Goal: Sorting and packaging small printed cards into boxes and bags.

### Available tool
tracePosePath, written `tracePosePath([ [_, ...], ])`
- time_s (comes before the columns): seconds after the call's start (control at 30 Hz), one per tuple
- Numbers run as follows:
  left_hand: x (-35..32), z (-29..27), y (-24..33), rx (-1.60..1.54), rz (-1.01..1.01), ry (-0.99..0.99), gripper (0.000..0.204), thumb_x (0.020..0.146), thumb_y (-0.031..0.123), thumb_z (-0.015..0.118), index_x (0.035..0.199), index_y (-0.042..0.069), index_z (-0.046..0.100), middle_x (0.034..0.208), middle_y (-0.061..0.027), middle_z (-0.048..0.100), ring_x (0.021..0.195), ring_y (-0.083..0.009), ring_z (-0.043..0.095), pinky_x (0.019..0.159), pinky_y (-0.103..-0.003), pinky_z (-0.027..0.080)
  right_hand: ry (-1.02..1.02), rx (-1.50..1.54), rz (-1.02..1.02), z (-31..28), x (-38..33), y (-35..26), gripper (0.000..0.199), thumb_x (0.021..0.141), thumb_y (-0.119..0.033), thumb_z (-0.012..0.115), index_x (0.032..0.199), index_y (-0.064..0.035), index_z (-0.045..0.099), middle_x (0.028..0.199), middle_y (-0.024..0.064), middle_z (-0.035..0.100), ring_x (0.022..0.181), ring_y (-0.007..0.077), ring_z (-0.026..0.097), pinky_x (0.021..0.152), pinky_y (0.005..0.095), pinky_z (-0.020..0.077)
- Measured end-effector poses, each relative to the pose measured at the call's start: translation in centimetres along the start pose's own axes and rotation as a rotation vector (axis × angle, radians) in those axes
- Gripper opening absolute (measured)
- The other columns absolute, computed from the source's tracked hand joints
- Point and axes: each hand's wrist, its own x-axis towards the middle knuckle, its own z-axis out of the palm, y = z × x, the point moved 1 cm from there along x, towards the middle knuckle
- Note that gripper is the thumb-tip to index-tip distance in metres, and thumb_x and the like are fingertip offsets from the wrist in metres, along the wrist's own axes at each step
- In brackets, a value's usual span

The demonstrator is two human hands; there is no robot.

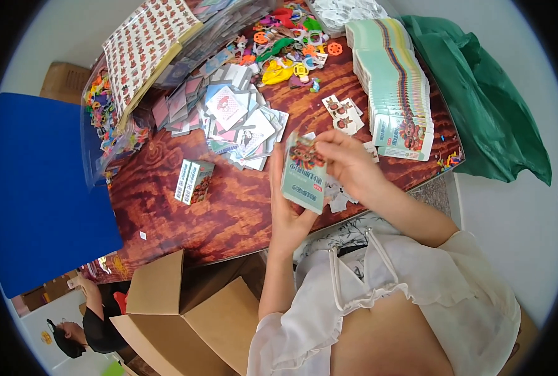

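On the glossy, wood-grained table (pixel 229 207), near its front edge, the left hand (pixel 286 216) gripped a flat, teal rectangular cardboard packet (pixel 304 172) from below while the right hand (pixel 348 163) pinched its top corner, two similar packets (pixel 194 182) lying toward the left edge.

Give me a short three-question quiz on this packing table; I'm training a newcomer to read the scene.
1. True or false: the left hand holds the small green box upright.
2. Where do the right hand's fingers touch that box? A) its top end B) its bottom end C) nowhere
3. Fill in: two more small boxes lie on the wooden table to the ___ of the held box.

Key: 1 true; 2 A; 3 left
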Motion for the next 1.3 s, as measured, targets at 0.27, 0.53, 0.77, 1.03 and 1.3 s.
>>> tracePosePath([
  [0.27, -1.9, -4.7, 1.1, 0.300, 0.032, 0.265, 0.083, 0.075, 0.005, 0.081, 0.144, 0.001, 0.035, 0.144, -0.0156, 0.044, 0.126, -0.0253, 0.050, 0.103, -0.040, 0.045, -0.256, -0.857, -0.185, 2.3, 4.2, 2.9, 0.012, 0.093, -0.013, 0.063, 0.091, -0.0015, 0.063, 0.083, 0.0042, 0.065, 0.066, 0.0109, 0.062, 0.057, 0.0272, 0.0448],
  [0.53, -3.3, -5.1, 0.1, 0.467, -0.164, 0.393, 0.077, 0.074, 0.012, 0.084, 0.137, -0.003, 0.043, 0.125, -0.0162, 0.056, 0.112, -0.0250, 0.058, 0.097, -0.037, 0.047, -0.341, -1.691, -0.719, 10.0, 17.1, -0.4, 0.048, 0.073, -0.013, 0.072, 0.118, -0.0062, 0.059, 0.121, 0.0119, 0.059, 0.102, 0.0342, 0.062, 0.080, 0.0461, 0.0496],
  [0.77, -4.1, -6.1, 0.1, 0.539, -0.180, 0.348, 0.079, 0.071, 0.015, 0.086, 0.136, -0.004, 0.045, 0.125, -0.0191, 0.057, 0.113, -0.0280, 0.059, 0.096, -0.038, 0.048, -0.681, -2.103, -0.393, 11.7, 19.8, -1.6, 0.081, 0.063, -0.020, 0.082, 0.136, -0.0086, 0.049, 0.133, 0.0136, 0.052, 0.106, 0.0325, 0.061, 0.084, 0.0455, 0.0508],
  [1.03, -4.9, -7.4, -0.4, 0.563, -0.197, 0.424, 0.080, 0.070, 0.016, 0.087, 0.136, -0.003, 0.046, 0.121, -0.0171, 0.058, 0.106, -0.0268, 0.060, 0.090, -0.038, 0.049, -0.518, -0.541, -0.071, 7.9, 13.6, -4.0, 0.076, 0.087, -0.022, 0.069, 0.149, -0.0017, 0.031, 0.144, 0.0202, 0.044, 0.122, 0.0346, 0.056, 0.080, 0.0369, 0.0545],
  [1.3, -2.8, -5.6, 0.9, 0.875, -0.026, 0.314, 0.072, 0.068, 0.011, 0.084, 0.131, 0.001, 0.050, 0.120, -0.0176, 0.057, 0.110, -0.0341, 0.057, 0.092, -0.042, 0.047, -0.522, 0.318, 0.228, 1.3, 7.3, -2.6, 0.060, 0.100, -0.027, 0.050, 0.149, -0.0009, 0.029, 0.149, 0.0241, 0.039, 0.134, 0.0462, 0.042, 0.075, 0.0389, 0.0571],
])
